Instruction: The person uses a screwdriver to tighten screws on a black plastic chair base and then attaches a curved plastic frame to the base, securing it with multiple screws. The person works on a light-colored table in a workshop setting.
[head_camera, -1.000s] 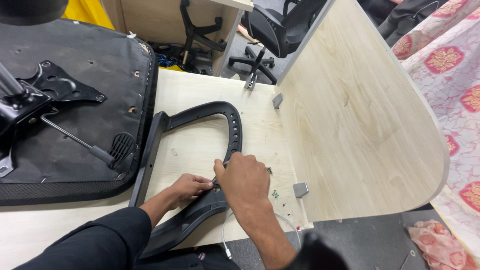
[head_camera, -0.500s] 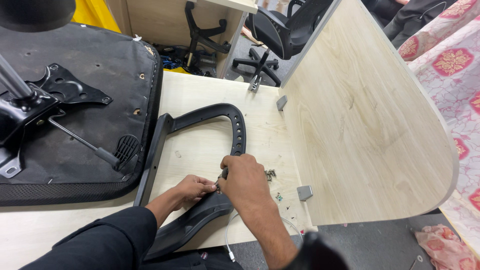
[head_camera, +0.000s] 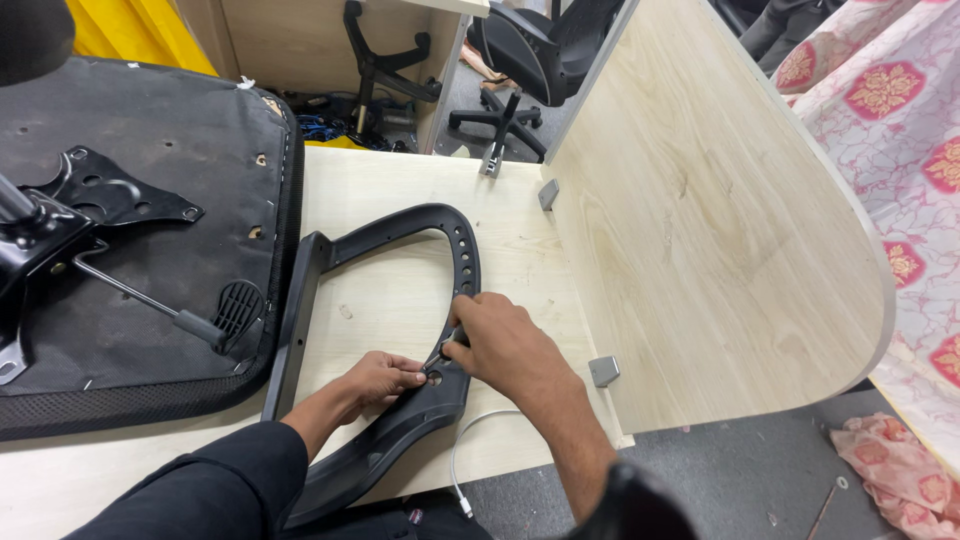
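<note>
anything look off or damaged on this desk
Yes. The upturned chair seat has torn fabric at its far corner, with pale padding showing. A white cable dangles over the desk edge. Both hands, left and right, work at a hole in the black frame.

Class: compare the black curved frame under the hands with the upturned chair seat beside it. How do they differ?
The frame is a thin open loop of hard plastic with the desk showing through it; the seat is a broad solid pad covered in cloth. The seat carries a metal plate and lever; the frame carries none. Both hands touch the frame, not the seat. Both are black and lie flat.
</note>
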